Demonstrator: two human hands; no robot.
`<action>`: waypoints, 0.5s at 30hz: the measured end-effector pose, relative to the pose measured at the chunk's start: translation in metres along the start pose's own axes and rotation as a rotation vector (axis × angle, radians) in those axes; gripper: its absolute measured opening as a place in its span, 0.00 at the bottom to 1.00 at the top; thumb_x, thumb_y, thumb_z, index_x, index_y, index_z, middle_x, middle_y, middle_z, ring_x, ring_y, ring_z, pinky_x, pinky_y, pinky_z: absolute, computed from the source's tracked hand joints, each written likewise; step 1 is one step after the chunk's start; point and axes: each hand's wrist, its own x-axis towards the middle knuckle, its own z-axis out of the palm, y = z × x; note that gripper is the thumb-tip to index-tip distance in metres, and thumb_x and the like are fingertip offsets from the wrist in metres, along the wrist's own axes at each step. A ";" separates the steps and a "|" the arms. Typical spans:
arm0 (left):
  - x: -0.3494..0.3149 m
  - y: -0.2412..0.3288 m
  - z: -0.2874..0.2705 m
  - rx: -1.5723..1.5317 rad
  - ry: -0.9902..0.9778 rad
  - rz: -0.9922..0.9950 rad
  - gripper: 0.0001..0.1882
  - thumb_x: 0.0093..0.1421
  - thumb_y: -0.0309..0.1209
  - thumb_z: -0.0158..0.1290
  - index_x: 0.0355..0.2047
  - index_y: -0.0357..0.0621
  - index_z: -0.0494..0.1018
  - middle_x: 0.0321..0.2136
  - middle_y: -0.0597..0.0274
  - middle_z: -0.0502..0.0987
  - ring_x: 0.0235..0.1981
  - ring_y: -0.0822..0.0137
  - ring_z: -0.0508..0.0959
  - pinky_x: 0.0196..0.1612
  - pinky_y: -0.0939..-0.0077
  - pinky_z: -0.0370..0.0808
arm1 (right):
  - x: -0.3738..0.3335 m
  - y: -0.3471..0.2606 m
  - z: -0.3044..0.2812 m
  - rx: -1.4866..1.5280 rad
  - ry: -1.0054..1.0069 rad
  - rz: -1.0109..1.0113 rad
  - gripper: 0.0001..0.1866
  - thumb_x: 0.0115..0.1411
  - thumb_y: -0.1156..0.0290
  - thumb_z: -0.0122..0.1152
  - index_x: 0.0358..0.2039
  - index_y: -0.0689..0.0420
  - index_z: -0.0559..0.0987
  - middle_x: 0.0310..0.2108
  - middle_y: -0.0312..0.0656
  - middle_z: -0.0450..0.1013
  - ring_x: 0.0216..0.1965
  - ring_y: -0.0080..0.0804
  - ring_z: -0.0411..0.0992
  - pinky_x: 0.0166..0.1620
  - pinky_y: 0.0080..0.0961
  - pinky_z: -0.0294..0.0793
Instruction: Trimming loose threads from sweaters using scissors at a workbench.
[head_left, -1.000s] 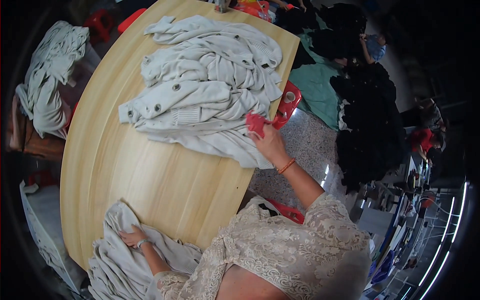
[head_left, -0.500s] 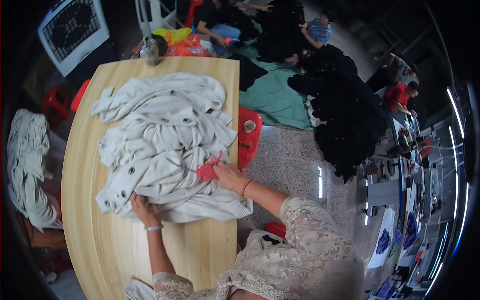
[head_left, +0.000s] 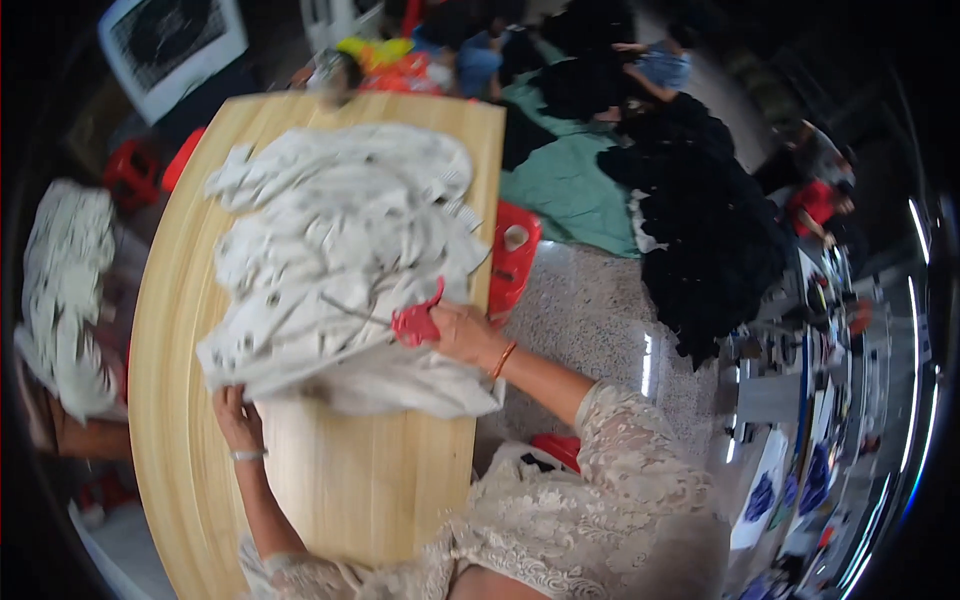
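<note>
Pale knitted garments lie heaped across the centre-left of the frame, on a light wooden table with a curved left edge. Round dark dots mark the cloth in places (blur softens most of them). At the lower left of the heap, the left hand has its fingers at the cloth's near edge; whether they pinch it or only touch it, I cannot tell. Near the middle of the frame, the right hand is closed around a red-handled tool, whose thin dark shaft points to the upper left over the garments. An orange-red bracelet circles the right wrist, and a pale band circles the left.

Just beyond the table's right edge is a red stool with a small round pale thing on it. Green cloth and a large black heap of cloth spread over the upper right. More pale cloth is piled at the far left. A person in red leans at the right.
</note>
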 end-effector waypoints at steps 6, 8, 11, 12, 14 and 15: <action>-0.031 0.003 -0.107 0.054 0.276 -0.172 0.19 0.41 0.09 0.44 0.34 0.37 0.72 0.33 0.51 0.73 0.39 0.51 0.74 0.42 0.65 0.71 | -0.011 -0.092 -0.033 0.134 -0.078 -0.136 0.10 0.47 0.67 0.63 0.26 0.59 0.75 0.24 0.50 0.72 0.29 0.53 0.73 0.32 0.42 0.72; -0.066 -0.007 -0.152 0.087 0.341 -0.287 0.19 0.41 0.09 0.43 0.32 0.38 0.72 0.31 0.53 0.73 0.36 0.54 0.74 0.41 0.69 0.71 | -0.016 -0.114 -0.020 0.148 -0.160 -0.135 0.09 0.49 0.68 0.62 0.26 0.59 0.75 0.24 0.51 0.73 0.29 0.53 0.73 0.32 0.43 0.72; -0.130 -0.020 -0.188 0.138 0.299 -0.281 0.19 0.41 0.09 0.43 0.32 0.39 0.72 0.30 0.54 0.73 0.35 0.53 0.74 0.38 0.67 0.70 | -0.032 -0.116 0.016 0.123 -0.203 -0.045 0.07 0.52 0.69 0.61 0.28 0.59 0.75 0.26 0.53 0.74 0.31 0.54 0.74 0.32 0.43 0.72; -0.145 -0.017 -0.188 0.147 0.267 -0.260 0.19 0.40 0.09 0.43 0.32 0.39 0.72 0.29 0.53 0.72 0.34 0.52 0.73 0.37 0.67 0.70 | -0.038 -0.122 0.023 0.106 -0.262 -0.047 0.11 0.51 0.65 0.63 0.28 0.60 0.75 0.26 0.53 0.74 0.31 0.53 0.74 0.33 0.43 0.73; -0.177 -0.004 -0.190 0.213 0.152 -0.331 0.17 0.39 0.11 0.46 0.30 0.40 0.72 0.28 0.54 0.70 0.34 0.51 0.71 0.37 0.63 0.68 | -0.055 -0.140 0.045 -0.085 -0.381 -0.093 0.15 0.51 0.61 0.66 0.30 0.60 0.76 0.29 0.50 0.75 0.33 0.50 0.75 0.36 0.44 0.74; -0.188 0.001 -0.189 0.255 0.130 -0.318 0.16 0.40 0.11 0.47 0.30 0.41 0.72 0.28 0.54 0.70 0.34 0.52 0.71 0.37 0.63 0.68 | -0.062 -0.150 0.053 -0.070 -0.462 -0.140 0.18 0.49 0.59 0.67 0.32 0.59 0.75 0.33 0.49 0.74 0.34 0.50 0.75 0.36 0.43 0.74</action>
